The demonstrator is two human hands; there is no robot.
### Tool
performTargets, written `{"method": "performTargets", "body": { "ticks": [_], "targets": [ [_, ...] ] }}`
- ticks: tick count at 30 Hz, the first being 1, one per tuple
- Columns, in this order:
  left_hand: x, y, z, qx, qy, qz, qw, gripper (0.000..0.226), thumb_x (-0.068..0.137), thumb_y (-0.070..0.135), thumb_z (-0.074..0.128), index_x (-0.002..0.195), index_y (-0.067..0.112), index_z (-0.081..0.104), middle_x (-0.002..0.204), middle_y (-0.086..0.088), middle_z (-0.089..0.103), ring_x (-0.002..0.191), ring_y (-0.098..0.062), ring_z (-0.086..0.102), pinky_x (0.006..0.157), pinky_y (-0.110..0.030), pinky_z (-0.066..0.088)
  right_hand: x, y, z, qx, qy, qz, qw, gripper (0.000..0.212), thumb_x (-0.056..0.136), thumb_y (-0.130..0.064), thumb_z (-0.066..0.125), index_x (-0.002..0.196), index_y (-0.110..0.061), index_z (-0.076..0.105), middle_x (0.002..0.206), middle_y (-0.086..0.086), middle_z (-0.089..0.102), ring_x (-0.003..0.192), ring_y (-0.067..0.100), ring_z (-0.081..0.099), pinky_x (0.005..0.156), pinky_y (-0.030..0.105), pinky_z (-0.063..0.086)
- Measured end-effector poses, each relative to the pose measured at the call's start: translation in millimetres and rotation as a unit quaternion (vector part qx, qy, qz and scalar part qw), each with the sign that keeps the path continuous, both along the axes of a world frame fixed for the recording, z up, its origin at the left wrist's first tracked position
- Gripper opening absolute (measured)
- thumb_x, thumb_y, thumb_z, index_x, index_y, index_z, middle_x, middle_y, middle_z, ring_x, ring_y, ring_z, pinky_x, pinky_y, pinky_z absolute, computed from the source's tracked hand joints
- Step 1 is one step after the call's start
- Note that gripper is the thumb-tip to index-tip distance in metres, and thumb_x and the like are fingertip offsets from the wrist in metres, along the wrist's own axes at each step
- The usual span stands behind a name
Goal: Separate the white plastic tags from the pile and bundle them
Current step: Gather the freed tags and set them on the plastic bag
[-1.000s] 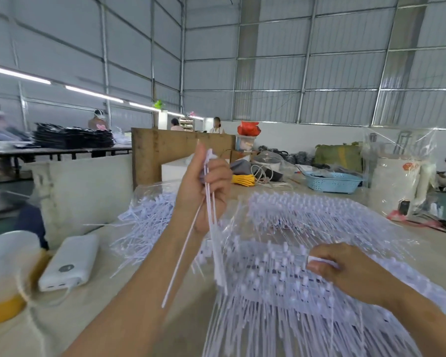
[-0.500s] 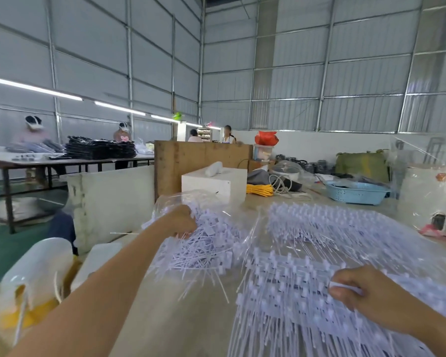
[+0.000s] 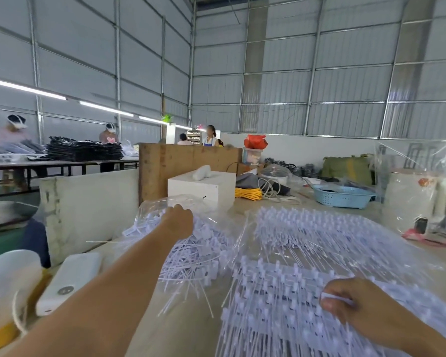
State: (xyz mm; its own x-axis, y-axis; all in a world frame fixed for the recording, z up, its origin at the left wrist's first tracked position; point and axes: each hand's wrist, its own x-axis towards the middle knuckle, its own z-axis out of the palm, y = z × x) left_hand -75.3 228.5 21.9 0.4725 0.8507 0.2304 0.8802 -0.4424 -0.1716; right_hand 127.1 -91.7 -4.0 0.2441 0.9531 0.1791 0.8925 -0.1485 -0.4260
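Your left hand [image 3: 178,219] reaches out over the loose heap of white plastic tags [image 3: 191,253] lying on the clear plastic bag [image 3: 165,202] at the far left of the table [image 3: 180,328]; its fingers curl down into the heap, but you cannot tell whether they hold any tags. Your right hand [image 3: 345,302] rests on the nearer rows of joined tags [image 3: 276,287], thumb and curled fingers pinching one white tag head [image 3: 328,296]. A white power bank [image 3: 67,282] lies near your left forearm.

bare tabletop [image 3: 191,328] between loose tags [image 3: 191,256] and rows [image 3: 281,305]
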Motion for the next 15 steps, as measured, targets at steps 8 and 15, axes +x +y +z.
{"method": "performTargets", "body": {
  "ticks": [8, 15],
  "targets": [
    [12.5, -2.3, 4.1, -0.215, -0.304, -0.038, 0.927, 0.077, 0.085, 0.011, 0.056, 0.146, 0.013, 0.008, 0.142, -0.019, 0.022, 0.131, -0.036, 0.033, 0.100, -0.037, 0.039, -6.6, -3.5, 3.7, 0.011, 0.012, -0.013, 1.000, 0.027, 0.093, -0.023, 0.056, 0.070, -0.008, 0.059, 0.064, 0.001, 0.052, 0.054, 0.003, 0.047, 0.062, 0.017, 0.040],
    [-10.0, -14.1, 10.7, -0.057, -0.094, -0.024, 0.994, 0.057, 0.095, 0.045, 0.042, 0.136, 0.005, 0.041, 0.137, -0.017, 0.045, 0.126, -0.031, 0.044, 0.101, -0.035, 0.039, -7.7, -7.6, 7.7, 0.029, 0.034, -0.011, 0.999, 0.023, 0.092, -0.020, 0.058, 0.076, -0.006, 0.064, 0.074, 0.010, 0.062, 0.063, 0.015, 0.056, 0.064, 0.018, 0.043]
  ]
}}
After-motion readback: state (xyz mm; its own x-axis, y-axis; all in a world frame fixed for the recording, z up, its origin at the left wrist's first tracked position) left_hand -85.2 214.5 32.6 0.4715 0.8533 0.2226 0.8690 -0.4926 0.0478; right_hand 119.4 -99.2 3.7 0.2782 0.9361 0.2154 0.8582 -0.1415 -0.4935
